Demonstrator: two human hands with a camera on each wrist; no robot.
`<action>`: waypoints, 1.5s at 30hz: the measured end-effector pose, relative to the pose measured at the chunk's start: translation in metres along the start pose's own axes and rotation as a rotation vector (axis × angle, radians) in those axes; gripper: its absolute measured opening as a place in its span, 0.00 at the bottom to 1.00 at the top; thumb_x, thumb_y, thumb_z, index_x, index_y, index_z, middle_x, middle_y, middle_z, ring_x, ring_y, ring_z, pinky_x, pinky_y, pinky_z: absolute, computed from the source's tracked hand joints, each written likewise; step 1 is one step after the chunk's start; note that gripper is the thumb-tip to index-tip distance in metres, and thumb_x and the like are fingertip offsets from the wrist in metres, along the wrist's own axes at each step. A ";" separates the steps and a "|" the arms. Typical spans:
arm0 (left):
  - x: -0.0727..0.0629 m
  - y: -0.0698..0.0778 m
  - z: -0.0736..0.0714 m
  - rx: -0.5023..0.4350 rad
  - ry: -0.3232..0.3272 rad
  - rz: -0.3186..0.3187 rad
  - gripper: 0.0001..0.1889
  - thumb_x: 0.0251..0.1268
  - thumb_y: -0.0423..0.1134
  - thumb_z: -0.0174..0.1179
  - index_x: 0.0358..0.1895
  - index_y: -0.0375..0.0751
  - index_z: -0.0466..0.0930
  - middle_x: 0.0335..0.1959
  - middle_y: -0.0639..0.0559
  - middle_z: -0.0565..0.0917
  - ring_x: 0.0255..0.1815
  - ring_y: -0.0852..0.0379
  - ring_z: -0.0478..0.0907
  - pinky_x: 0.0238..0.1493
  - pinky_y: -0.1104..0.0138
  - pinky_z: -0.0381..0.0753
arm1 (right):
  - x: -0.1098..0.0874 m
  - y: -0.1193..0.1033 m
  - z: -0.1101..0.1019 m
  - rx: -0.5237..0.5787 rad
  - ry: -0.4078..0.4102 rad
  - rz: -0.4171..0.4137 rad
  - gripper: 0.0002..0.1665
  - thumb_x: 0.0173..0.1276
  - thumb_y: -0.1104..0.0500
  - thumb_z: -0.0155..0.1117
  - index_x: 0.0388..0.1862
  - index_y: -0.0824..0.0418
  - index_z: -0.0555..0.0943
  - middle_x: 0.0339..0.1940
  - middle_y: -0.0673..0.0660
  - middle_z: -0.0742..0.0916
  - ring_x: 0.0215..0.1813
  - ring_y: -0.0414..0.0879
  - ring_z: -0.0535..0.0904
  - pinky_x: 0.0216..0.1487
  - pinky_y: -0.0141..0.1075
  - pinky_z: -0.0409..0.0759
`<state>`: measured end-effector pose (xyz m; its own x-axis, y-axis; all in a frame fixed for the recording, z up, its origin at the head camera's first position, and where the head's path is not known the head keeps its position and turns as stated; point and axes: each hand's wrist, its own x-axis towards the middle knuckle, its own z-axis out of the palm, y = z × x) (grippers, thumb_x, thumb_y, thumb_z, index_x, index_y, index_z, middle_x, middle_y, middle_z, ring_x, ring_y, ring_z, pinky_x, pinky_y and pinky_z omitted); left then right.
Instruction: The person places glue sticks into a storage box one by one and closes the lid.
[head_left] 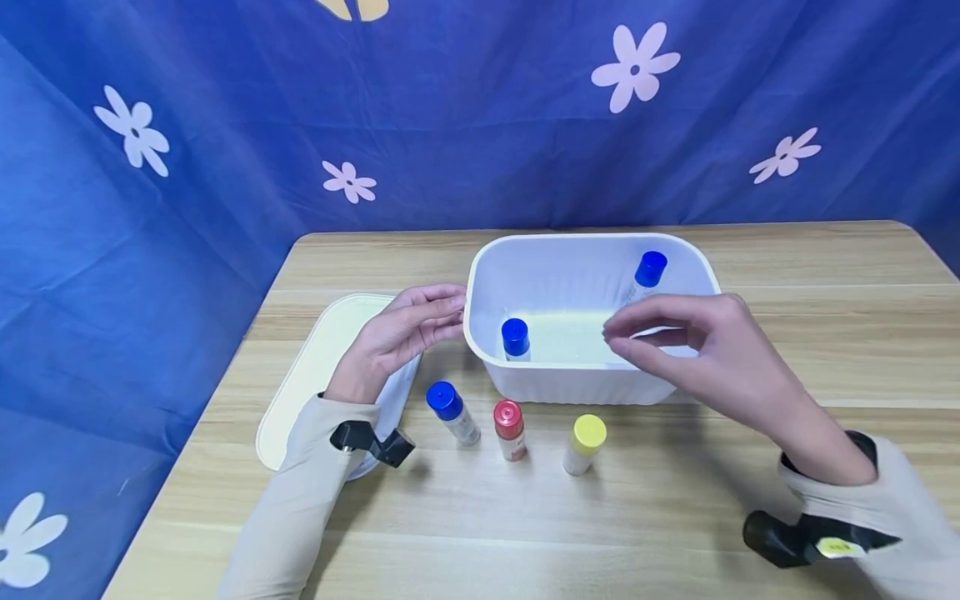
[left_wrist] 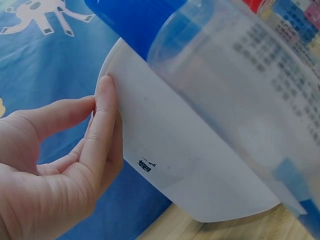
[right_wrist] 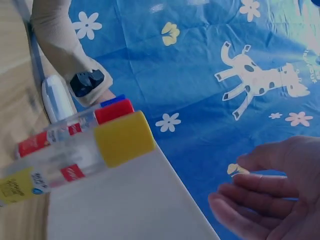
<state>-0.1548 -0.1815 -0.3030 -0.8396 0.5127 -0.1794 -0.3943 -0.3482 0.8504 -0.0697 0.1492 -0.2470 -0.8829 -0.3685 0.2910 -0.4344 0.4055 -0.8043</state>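
A white plastic bin [head_left: 562, 385] stands on the table with two blue-capped tubes upright inside, one at the front left [head_left: 515, 337], the other at the back right [head_left: 649, 271]. My left hand [head_left: 405, 332] touches the bin's left wall near the rim, its fingers fairly straight in the left wrist view. Over the bin's right front side hovers my right hand [head_left: 697, 346], fingers bent loosely towards the thumb and nothing between them. Before the bin stand three clear, labelled tubes: blue-capped [head_left: 453, 412], red-capped [head_left: 509, 429] and yellow-capped [head_left: 583, 446].
Left of the bin, a pale lid [head_left: 307, 387] lies on the wooden table [head_left: 840, 333], partly under the left forearm. Behind the table hangs a blue cloth [head_left: 480, 117] with white flowers. Each wrist wears a small black camera, such as the left one [head_left: 371, 442].
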 end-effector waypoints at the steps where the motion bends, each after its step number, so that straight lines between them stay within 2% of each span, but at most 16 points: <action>1: 0.000 0.000 0.000 0.001 0.001 0.000 0.13 0.71 0.23 0.49 0.45 0.35 0.84 0.42 0.43 0.85 0.41 0.52 0.84 0.45 0.64 0.85 | -0.004 0.001 0.000 0.018 -0.005 -0.023 0.11 0.62 0.65 0.70 0.42 0.54 0.86 0.38 0.45 0.88 0.41 0.40 0.85 0.44 0.29 0.84; 5: 0.001 -0.001 0.000 0.002 0.003 0.006 0.11 0.70 0.23 0.50 0.45 0.34 0.83 0.42 0.43 0.85 0.41 0.51 0.84 0.45 0.64 0.85 | -0.016 0.006 0.003 0.098 -0.064 -0.140 0.17 0.58 0.72 0.70 0.43 0.57 0.85 0.40 0.46 0.88 0.41 0.42 0.86 0.41 0.31 0.85; 8: 0.001 -0.001 -0.002 0.002 -0.001 0.010 0.10 0.70 0.24 0.52 0.47 0.33 0.82 0.42 0.42 0.85 0.41 0.51 0.84 0.45 0.64 0.85 | -0.023 0.010 0.008 0.131 -0.133 -0.236 0.21 0.53 0.74 0.73 0.45 0.58 0.84 0.41 0.48 0.88 0.41 0.42 0.85 0.42 0.32 0.84; 12: 0.001 -0.002 -0.002 0.005 0.005 0.011 0.10 0.69 0.24 0.52 0.47 0.32 0.82 0.42 0.42 0.85 0.41 0.51 0.84 0.45 0.64 0.85 | -0.029 0.016 0.015 0.083 -0.187 -0.335 0.24 0.50 0.67 0.78 0.48 0.57 0.84 0.43 0.48 0.87 0.45 0.39 0.84 0.48 0.28 0.81; 16: 0.002 -0.003 -0.002 0.004 -0.002 0.011 0.10 0.70 0.24 0.51 0.47 0.31 0.81 0.41 0.42 0.85 0.41 0.51 0.84 0.45 0.65 0.85 | -0.030 0.020 0.020 0.052 -0.217 -0.385 0.26 0.49 0.61 0.80 0.50 0.56 0.83 0.45 0.47 0.87 0.48 0.39 0.82 0.51 0.26 0.78; 22: 0.002 -0.004 -0.004 -0.005 -0.016 0.010 0.11 0.71 0.23 0.50 0.46 0.33 0.82 0.41 0.43 0.84 0.41 0.52 0.84 0.46 0.65 0.85 | -0.030 0.026 0.030 0.057 -0.235 -0.366 0.27 0.49 0.63 0.80 0.51 0.54 0.83 0.46 0.46 0.87 0.49 0.39 0.82 0.52 0.27 0.79; 29: 0.001 -0.003 -0.005 -0.023 -0.029 0.007 0.11 0.70 0.24 0.50 0.49 0.30 0.80 0.43 0.41 0.84 0.42 0.51 0.84 0.47 0.65 0.84 | -0.031 0.035 0.045 0.035 -0.261 -0.298 0.23 0.52 0.62 0.78 0.49 0.54 0.85 0.43 0.46 0.88 0.46 0.39 0.83 0.49 0.33 0.82; 35: 0.000 -0.002 -0.002 -0.006 -0.030 0.011 0.11 0.71 0.24 0.49 0.48 0.32 0.80 0.42 0.42 0.84 0.41 0.53 0.83 0.46 0.66 0.85 | -0.031 0.039 0.048 0.038 -0.253 -0.279 0.23 0.51 0.63 0.78 0.49 0.54 0.84 0.43 0.45 0.88 0.44 0.38 0.83 0.46 0.34 0.83; 45: 0.001 -0.002 -0.001 -0.018 -0.016 0.005 0.10 0.71 0.24 0.50 0.48 0.31 0.80 0.42 0.41 0.84 0.41 0.52 0.84 0.46 0.65 0.85 | -0.032 0.037 0.047 0.020 -0.240 -0.261 0.20 0.55 0.57 0.76 0.49 0.52 0.84 0.43 0.44 0.87 0.44 0.37 0.82 0.46 0.33 0.82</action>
<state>-0.1555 -0.1808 -0.3058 -0.8354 0.5234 -0.1676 -0.3973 -0.3646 0.8421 -0.0493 0.1368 -0.3108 -0.6747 -0.6446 0.3595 -0.6339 0.2565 -0.7297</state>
